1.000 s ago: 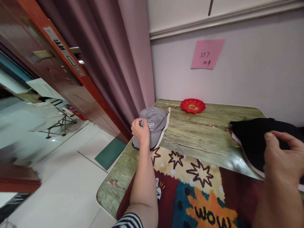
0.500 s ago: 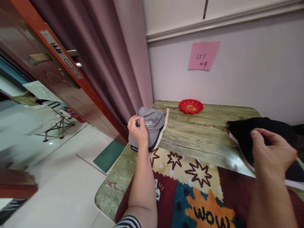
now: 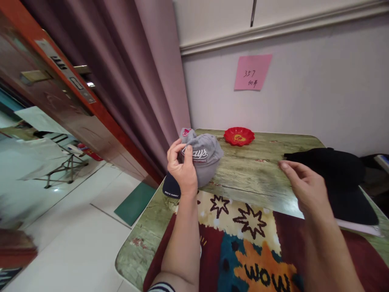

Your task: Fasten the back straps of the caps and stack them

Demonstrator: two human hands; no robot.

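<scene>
My left hand (image 3: 184,164) pinches the crown of a grey cap (image 3: 209,152) with white lettering; the cap is tilted at the table's left side. Beneath it shows a dark blue brim (image 3: 172,186). My right hand (image 3: 304,182) is raised over the table with thumb and forefinger pressed together at the tips; whether anything lies between them is too small to tell. Just to its right lies a black cap (image 3: 337,166) on a pale pink-edged thing (image 3: 360,227), which is mostly hidden.
A red scalloped plate (image 3: 234,142) sits at the back of the wood-patterned table (image 3: 261,162). A colourful mat (image 3: 225,251) covers the front. Behind stands a wall with a pink note (image 3: 253,73); a curtain (image 3: 152,61) and door (image 3: 100,121) are at the left.
The grey cap has lifted and turned in my left hand, and the pale-edged piece beside it no longer shows. My right hand has moved left, off the black cap. The view has shifted slightly.
</scene>
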